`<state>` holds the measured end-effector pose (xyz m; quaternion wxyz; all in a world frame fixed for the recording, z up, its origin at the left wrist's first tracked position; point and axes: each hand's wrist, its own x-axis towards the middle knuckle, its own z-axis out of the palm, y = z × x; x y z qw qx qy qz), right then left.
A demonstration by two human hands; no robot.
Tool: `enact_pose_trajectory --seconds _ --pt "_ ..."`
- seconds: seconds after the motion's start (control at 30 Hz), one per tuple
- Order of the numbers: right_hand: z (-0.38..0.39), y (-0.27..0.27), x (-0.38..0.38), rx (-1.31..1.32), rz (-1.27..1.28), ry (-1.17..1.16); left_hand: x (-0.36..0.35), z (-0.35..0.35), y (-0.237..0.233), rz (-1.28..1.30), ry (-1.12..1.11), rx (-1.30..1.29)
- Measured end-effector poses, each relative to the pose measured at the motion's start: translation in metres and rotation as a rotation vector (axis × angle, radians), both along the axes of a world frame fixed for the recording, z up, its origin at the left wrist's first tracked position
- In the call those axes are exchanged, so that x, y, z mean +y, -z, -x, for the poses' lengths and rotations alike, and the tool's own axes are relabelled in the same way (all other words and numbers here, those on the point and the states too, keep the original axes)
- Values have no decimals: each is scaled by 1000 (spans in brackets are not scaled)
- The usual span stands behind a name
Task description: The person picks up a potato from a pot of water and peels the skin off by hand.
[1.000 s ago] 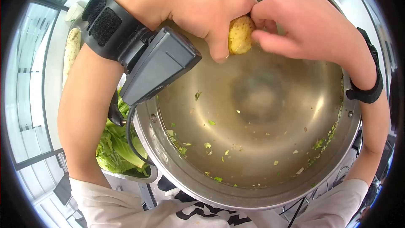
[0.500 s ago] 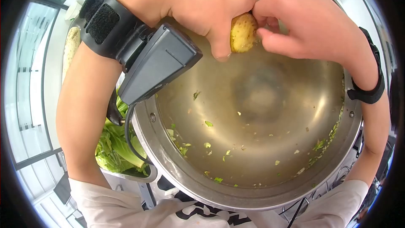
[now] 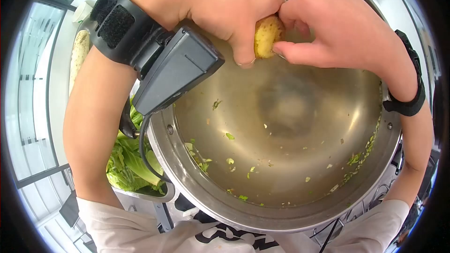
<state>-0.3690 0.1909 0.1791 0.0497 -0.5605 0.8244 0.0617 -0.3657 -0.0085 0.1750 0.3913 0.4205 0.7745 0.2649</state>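
Note:
A small yellow potato, with brown specks and a paler face, is held over the far part of a large steel pot of cloudy water. My left hand is closed around its left side, with the thumb pointing down along it. From the right, my right hand curls in; its thumb tip presses on the potato's lower right and its index finger meets the upper edge. Its other fingers are bent and partly hidden. Whether anything small sits between the right fingers cannot be made out.
Green leaf scraps float in the water, many along the near and right wall. Left of the pot, a metal tray holds leafy greens. A long pale root vegetable lies farther left. A black device with a cable is strapped to my left wrist.
My right thumb has shifted left onto the face of the potato. The potato has turned slightly, and its paler face shows more. The left hand has barely moved.

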Motion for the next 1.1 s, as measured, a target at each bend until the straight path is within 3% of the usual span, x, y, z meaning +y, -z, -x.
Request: enact_pose_trajectory --seconds 0.23,0.4,0.6,0.8,0.93,1.03,1.1 --pt "-17 -8 -10 27 -49 92 0 -7 7 -19 -54 94" --pt "-15 -13 -11 13 -107 81 9 17 -4 113 -81 -303" --pt "-9 -4 -13 1 -118 178 2 -7 3 19 -53 81" --pt "-11 -11 -10 -58 -80 100 11 16 -7 143 -72 -222" --pt "-13 -15 -8 -65 -89 107 4 -4 -2 74 -50 35" --pt "-18 -16 -35 -48 -307 271 12 10 -14 169 -97 -150" --pt "-16 -15 -32 -63 -288 240 14 8 -19 181 -100 -133"
